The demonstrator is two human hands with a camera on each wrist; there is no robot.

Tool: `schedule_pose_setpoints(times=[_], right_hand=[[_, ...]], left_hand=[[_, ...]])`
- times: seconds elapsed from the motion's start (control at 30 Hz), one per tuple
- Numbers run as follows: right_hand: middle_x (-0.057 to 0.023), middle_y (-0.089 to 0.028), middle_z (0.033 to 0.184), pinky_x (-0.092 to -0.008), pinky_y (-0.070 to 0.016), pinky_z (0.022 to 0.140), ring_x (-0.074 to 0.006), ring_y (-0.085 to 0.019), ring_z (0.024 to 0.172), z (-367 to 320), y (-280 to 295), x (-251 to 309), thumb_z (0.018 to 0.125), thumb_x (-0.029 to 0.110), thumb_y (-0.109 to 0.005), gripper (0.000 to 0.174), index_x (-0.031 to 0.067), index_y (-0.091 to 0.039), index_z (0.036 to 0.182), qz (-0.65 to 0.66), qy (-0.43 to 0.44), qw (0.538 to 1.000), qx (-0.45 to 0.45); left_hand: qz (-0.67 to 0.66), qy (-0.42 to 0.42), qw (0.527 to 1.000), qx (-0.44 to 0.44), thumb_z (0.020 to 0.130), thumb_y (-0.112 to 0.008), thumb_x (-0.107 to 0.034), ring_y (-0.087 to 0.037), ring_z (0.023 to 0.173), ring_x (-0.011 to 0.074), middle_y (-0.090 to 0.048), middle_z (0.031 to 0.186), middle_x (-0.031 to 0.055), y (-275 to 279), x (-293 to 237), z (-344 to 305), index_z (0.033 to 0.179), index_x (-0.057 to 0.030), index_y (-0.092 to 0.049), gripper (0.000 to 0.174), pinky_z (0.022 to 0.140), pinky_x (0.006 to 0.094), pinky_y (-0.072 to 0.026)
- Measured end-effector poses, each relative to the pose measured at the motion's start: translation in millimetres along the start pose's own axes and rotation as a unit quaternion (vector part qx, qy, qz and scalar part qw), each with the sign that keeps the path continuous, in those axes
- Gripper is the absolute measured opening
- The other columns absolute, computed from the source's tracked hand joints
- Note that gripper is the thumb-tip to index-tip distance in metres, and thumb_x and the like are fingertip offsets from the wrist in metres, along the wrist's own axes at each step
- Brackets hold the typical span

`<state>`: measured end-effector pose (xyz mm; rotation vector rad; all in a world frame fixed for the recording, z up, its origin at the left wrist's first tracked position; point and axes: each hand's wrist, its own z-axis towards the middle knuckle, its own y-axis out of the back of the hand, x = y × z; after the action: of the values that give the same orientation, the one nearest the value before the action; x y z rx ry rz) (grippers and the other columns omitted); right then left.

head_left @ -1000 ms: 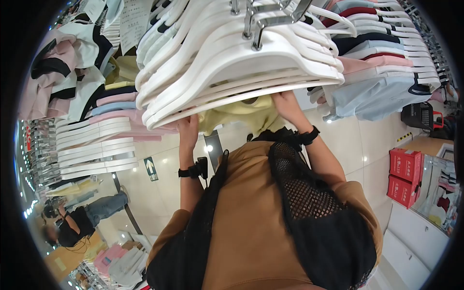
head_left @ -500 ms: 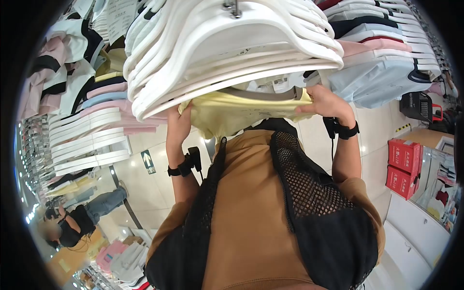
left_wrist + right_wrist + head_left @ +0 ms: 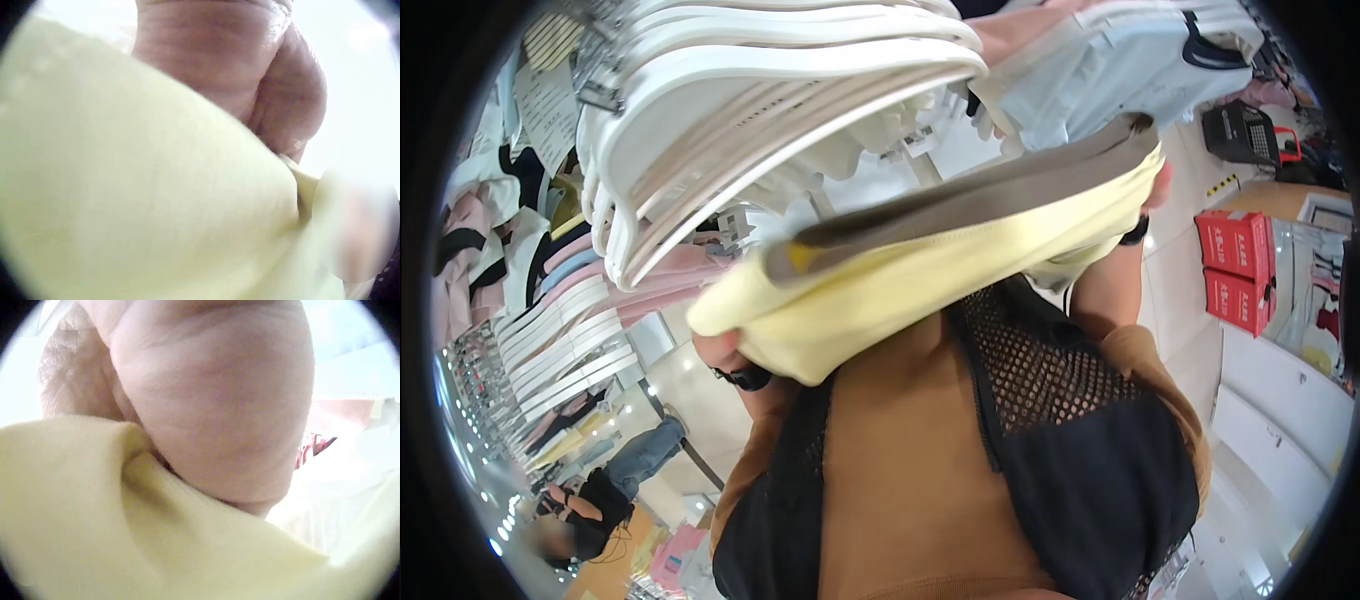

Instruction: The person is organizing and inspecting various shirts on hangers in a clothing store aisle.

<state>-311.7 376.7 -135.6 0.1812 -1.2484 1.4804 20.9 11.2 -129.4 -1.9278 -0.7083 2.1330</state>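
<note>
A pale yellow shirt is stretched sideways in front of the person's chest, a grey-brown strip showing along its upper edge. The left hand grips its left end, and the right hand holds the right end, higher up. Cloth hides most of the fingers in the head view. In the left wrist view the shirt covers the fingers below the palm. The right wrist view has the fabric bunched in a fold under the right hand.
White hangers crowd the rack just beyond the shirt. Light blue clothes hang to the right, more hangers to the left. Red boxes and a black basket stand at the right. Another person is at lower left.
The shirt has come out from under the hangers toward the chest and is spread wider. The hands have moved apart, the right one up and rightward, the left one lower. The view has turned.
</note>
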Motion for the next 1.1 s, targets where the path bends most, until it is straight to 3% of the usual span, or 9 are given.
schedule_pose_setpoints(times=[0.17, 0.43, 0.67, 0.8, 0.87, 0.97, 1.03, 1.07, 1.1], right_hand=[[-0.0187, -0.047, 0.140, -0.0461, -0.0396, 0.105, -0.0338, -0.049, 0.126, 36, -32, 0, 0.098, 0.041, -0.043, 0.057, 0.0020, -0.042, 0.140, 0.236, 0.128, 0.955, 0.125], [-0.0172, -0.049, 0.137, -0.0434, -0.0406, 0.104, -0.0303, -0.051, 0.123, 24, -12, 2, 0.096, 0.035, -0.050, 0.054, 0.0016, -0.043, 0.138, 0.121, 0.154, 0.970, -0.145], [-0.0159, -0.052, 0.134, -0.0410, -0.0415, 0.102, -0.0273, -0.052, 0.121, 24, -4, -2, 0.094, 0.030, -0.057, 0.053, 0.0013, -0.045, 0.136, 0.034, 0.093, 0.966, -0.240], [-0.0151, -0.053, 0.133, -0.0396, -0.0421, 0.102, -0.0256, -0.053, 0.119, 34, -7, -1, 0.093, 0.027, -0.061, 0.052, 0.0011, -0.046, 0.136, -0.020, 0.045, 0.966, -0.255], [-0.0148, -0.054, 0.132, -0.0389, -0.0423, 0.101, -0.0247, -0.054, 0.119, 41, -23, -1, 0.092, 0.026, -0.063, 0.052, 0.0011, -0.046, 0.135, -0.075, 0.001, 0.964, -0.255], [-0.0111, -0.059, 0.124, -0.0326, -0.0452, 0.095, -0.0178, -0.055, 0.112, 61, -84, 11, 0.079, 0.013, -0.079, 0.064, -0.0008, -0.048, 0.132, -0.253, -0.089, 0.963, 0.025], [-0.0104, -0.062, 0.119, -0.0308, -0.0478, 0.090, -0.0172, -0.059, 0.107, 70, -98, 7, 0.073, 0.016, -0.083, 0.068, -0.0021, -0.050, 0.130, -0.321, 0.091, 0.940, 0.073], [-0.0107, -0.063, 0.117, -0.0319, -0.0482, 0.089, -0.0176, -0.060, 0.105, 68, -100, 10, 0.072, 0.017, -0.083, 0.068, -0.0022, -0.051, 0.128, -0.340, 0.036, 0.939, 0.038], [-0.0106, -0.064, 0.115, -0.0327, -0.0487, 0.088, -0.0182, -0.062, 0.103, 63, -93, 15, 0.071, 0.016, -0.083, 0.065, -0.0024, -0.052, 0.126, -0.394, 0.031, 0.917, 0.054]], left_hand=[[-0.276, -0.107, 0.939, 0.173, 0.090, -0.059, -0.024, -0.059, 0.109, 0.0291, -0.060, 0.119, 0.0200, -25, 7, 12, 0.129, 0.0074, -0.049, 0.051, 0.095, 0.0401, -0.0453], [-0.333, -0.146, 0.907, 0.215, 0.093, -0.052, -0.035, -0.055, 0.115, 0.0307, -0.054, 0.127, 0.0201, -85, -9, 63, 0.134, 0.0055, -0.043, 0.059, 0.096, 0.0421, -0.0444], [-0.339, -0.179, 0.901, 0.202, 0.095, -0.046, -0.045, -0.051, 0.120, 0.0321, -0.049, 0.134, 0.0202, -121, -28, 107, 0.138, 0.0038, -0.038, 0.066, 0.097, 0.0437, -0.0436], [-0.278, -0.201, 0.933, 0.111, 0.099, -0.035, -0.051, -0.051, 0.119, 0.0332, -0.047, 0.137, 0.0206, -158, -33, 106, 0.138, 0.0023, -0.038, 0.067, 0.096, 0.0453, -0.0443], [0.043, -0.250, 0.967, -0.003, 0.097, -0.047, -0.031, -0.060, 0.105, 0.0298, -0.058, 0.120, 0.0172, -179, -30, 104, 0.127, 0.0030, -0.050, 0.045, 0.088, 0.0405, -0.0498], [0.402, -0.318, 0.849, 0.127, 0.082, -0.070, -0.031, -0.062, 0.094, 0.0313, -0.063, 0.105, 0.0120, -209, -40, 123, 0.109, -0.0026, -0.062, 0.040, 0.084, 0.0434, -0.0476], [0.562, -0.429, 0.695, 0.132, 0.075, -0.075, -0.043, -0.061, 0.098, 0.0317, -0.063, 0.107, 0.0101, -208, -28, 143, 0.108, -0.0053, -0.064, 0.051, 0.086, 0.0466, -0.0439], [0.618, -0.486, 0.607, 0.120, 0.071, -0.077, -0.049, -0.060, 0.100, 0.0319, -0.063, 0.107, 0.0091, -208, -22, 154, 0.107, -0.0066, -0.065, 0.057, 0.087, 0.0482, -0.0421], [0.545, -0.556, 0.622, 0.084, 0.069, -0.078, -0.051, -0.059, 0.104, 0.0320, -0.062, 0.110, 0.0098, -206, -8, 163, 0.107, -0.0074, -0.066, 0.059, 0.089, 0.0476, -0.0413]])
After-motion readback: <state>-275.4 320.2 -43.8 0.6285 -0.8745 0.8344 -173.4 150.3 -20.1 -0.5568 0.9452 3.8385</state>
